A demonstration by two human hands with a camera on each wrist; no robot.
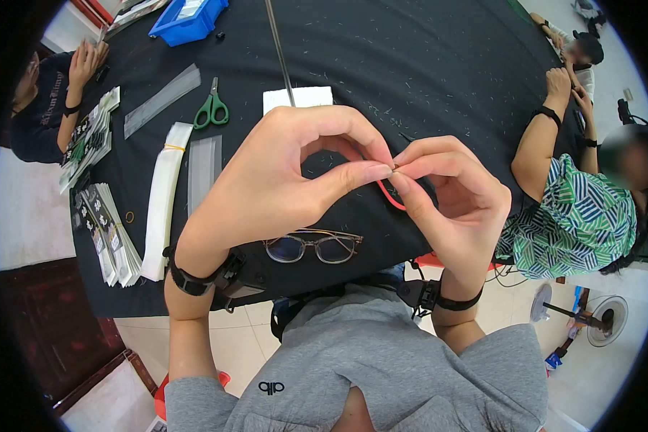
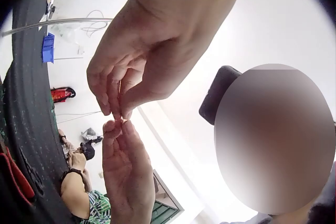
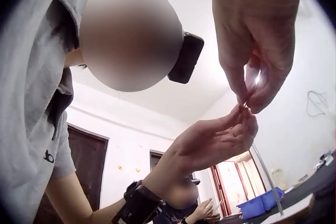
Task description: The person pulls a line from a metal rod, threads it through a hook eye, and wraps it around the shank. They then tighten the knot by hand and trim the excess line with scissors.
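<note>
Both hands meet fingertip to fingertip in front of the chest, above the table's near side. Between thumb and fingertips, my left hand (image 1: 266, 176) pinches a tiny thin piece. From the other side my right hand (image 1: 457, 191) pinches at the same spot, thumb against bent fingers. The fingertips hide most of the piece, and I cannot tell its kind. Beyond the hands lies a tool with red handles (image 1: 391, 197), partly covered by them in the head view. Below the left hand, a pair of glasses (image 1: 334, 250) rests near the table edge.
Green-handled scissors (image 1: 210, 115), clear plastic strips (image 1: 162, 101), a banded white bundle (image 1: 167, 194) and printed packets (image 1: 111, 234) lie left. A metal rod (image 1: 277, 47) rises by a white block (image 1: 317, 96). A blue bin (image 1: 189, 21) stands farther back. Other people sit at both sides.
</note>
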